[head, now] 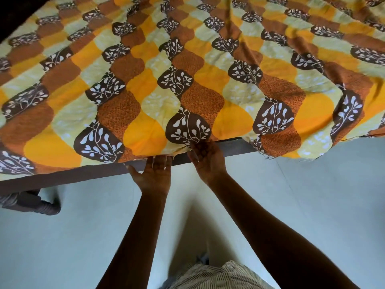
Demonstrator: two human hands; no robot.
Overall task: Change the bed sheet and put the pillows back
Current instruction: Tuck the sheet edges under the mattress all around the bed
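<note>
A bed sheet (pixel 187 69) printed in orange, brown, yellow and pale green with white leaf sprigs covers the whole bed. Its near edge lies along the dark bed frame (pixel 231 146). My left hand (pixel 153 174) is palm up with straight fingers, fingertips under the sheet's edge. My right hand (pixel 206 158) is beside it, also palm up, fingertips slipped under the same edge. A loose corner of the sheet (pixel 312 147) hangs over the frame at the right. No pillows are in view.
A pale floor (pixel 312 205) lies below the bed. A dark bed leg (pixel 44 207) stands at the lower left. My striped garment (pixel 218 276) shows at the bottom edge. The sheet is rumpled toward the far right.
</note>
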